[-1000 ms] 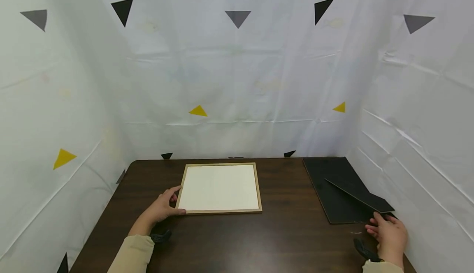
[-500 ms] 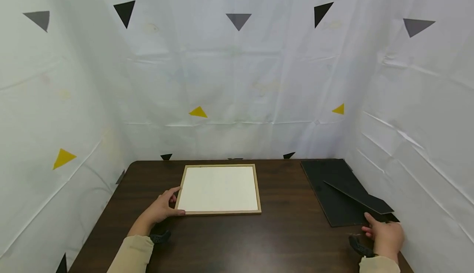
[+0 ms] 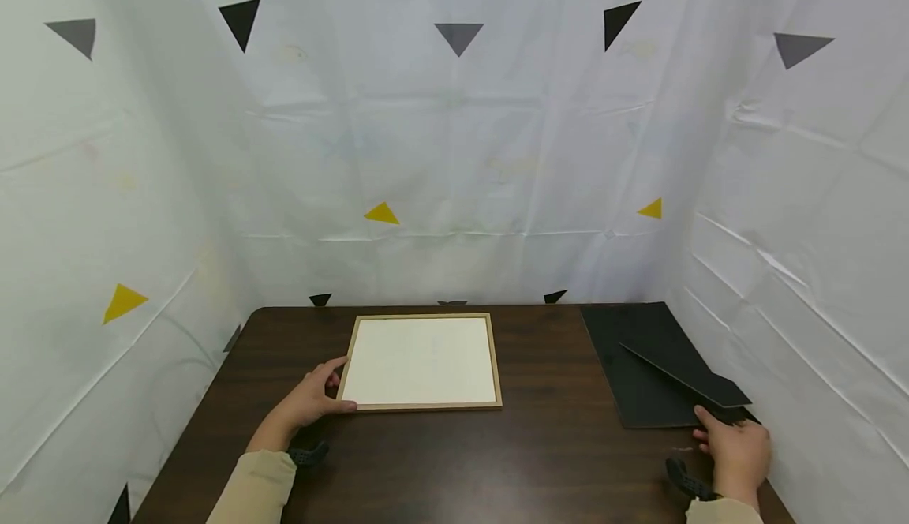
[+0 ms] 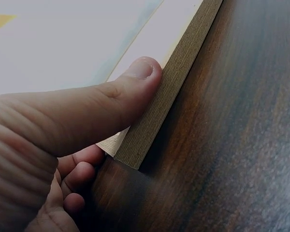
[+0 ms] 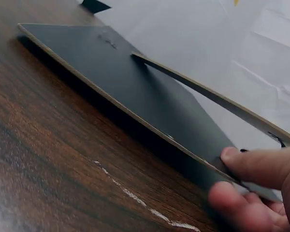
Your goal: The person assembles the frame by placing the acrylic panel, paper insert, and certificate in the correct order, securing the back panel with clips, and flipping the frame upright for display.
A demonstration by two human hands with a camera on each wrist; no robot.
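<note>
A light wooden picture frame [image 3: 499,374] with a white inside lies flat on the table, left of the middle. My left hand [image 3: 310,398] holds its near left corner, thumb on the near edge and index finger at the left side. In the left wrist view the thumb [image 4: 111,104] lies over the frame's rim, with the other fingers curled beside the corner. At the right, my right hand [image 3: 738,449] pinches the near edge of a black frame backing board [image 3: 625,358], thumb on top. A hinged black stand flap [image 5: 217,99] sticks up from it. The board's near edge is raised slightly off the table.
The dark brown wooden table [image 3: 454,461] meets a white curtain [image 3: 454,153] with printed triangles at the back and sides. The backing board lies close to the right-hand curtain. A pale scratch [image 5: 130,193] marks the table beside the board.
My right hand has shifted a little to the left, its thumb coming over the backing board's near edge. That edge has moved slightly left. The left hand and picture frame stay put.
</note>
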